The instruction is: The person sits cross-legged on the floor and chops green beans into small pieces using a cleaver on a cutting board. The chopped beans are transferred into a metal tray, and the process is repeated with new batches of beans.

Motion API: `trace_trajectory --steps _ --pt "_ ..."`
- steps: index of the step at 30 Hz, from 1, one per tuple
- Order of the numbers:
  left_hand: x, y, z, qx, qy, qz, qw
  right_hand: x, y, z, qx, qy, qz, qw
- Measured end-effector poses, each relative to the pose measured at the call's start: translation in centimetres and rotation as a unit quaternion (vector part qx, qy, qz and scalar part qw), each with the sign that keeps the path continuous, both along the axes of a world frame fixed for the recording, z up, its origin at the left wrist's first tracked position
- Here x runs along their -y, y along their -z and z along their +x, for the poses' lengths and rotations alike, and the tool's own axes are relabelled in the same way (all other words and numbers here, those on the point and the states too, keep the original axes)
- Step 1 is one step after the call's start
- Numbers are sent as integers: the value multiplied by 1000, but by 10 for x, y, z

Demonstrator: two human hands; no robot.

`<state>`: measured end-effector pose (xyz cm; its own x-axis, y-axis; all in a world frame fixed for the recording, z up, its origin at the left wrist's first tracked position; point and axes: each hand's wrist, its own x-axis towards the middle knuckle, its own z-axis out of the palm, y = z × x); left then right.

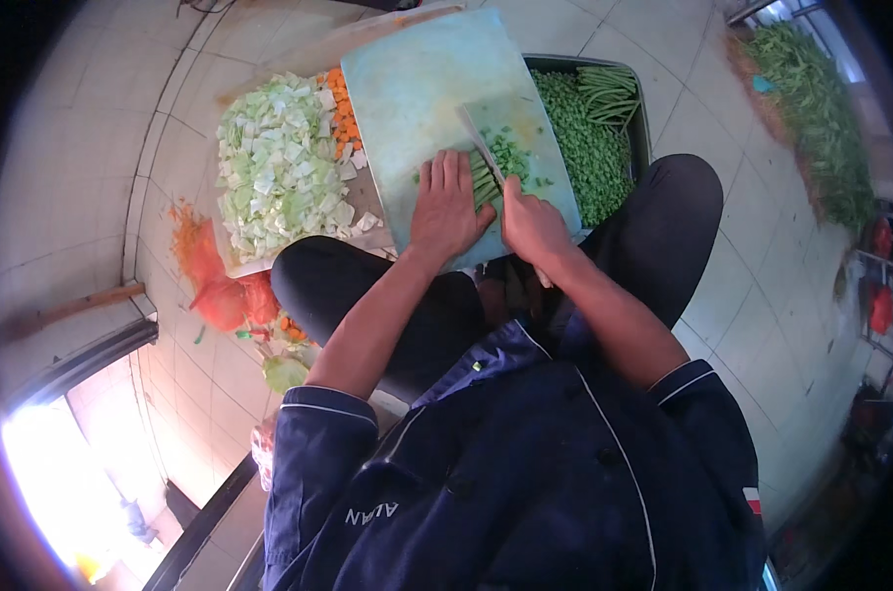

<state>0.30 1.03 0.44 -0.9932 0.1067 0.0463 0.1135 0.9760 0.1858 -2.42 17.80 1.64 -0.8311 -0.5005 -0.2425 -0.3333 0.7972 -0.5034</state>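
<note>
On a pale plastic cutting board (431, 74), my left hand (450, 207) presses a bundle of green beans (483, 181) flat, its fingers pointing up the board. My right hand (533, 221) grips a kitchen knife (483, 140), whose blade slants up and left along the right end of the bundle. Small cut green bean pieces (509, 155) lie to the right of the blade. Under the board's right side stands a dark bin (647, 125) with chopped green pieces (583, 148) and whole long beans (609, 92).
Left of the board, a tray (232, 262) bears chopped cabbage (276, 162) and orange carrot pieces (343, 114). Red mesh bags (224, 295) and a cabbage leaf (284, 373) lie by my left knee. A heap of leafy greens (808, 118) is at the far right on the tiled floor (756, 295).
</note>
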Motion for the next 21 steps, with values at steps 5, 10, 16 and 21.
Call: trace_trajectory --steps 5,10,16,21 --pt "2 5 3 -11 -3 0 1000 -6 -47 1 4 7 -7 1000" --pt "-1 3 4 5 -17 19 1000 -17 -53 18 40 -24 21 999" --pt "-2 0 2 -5 -4 15 1000 0 3 18 11 0 17 1000" --pt "4 3 5 4 2 30 1000 6 3 1 -19 -7 -15 1000"
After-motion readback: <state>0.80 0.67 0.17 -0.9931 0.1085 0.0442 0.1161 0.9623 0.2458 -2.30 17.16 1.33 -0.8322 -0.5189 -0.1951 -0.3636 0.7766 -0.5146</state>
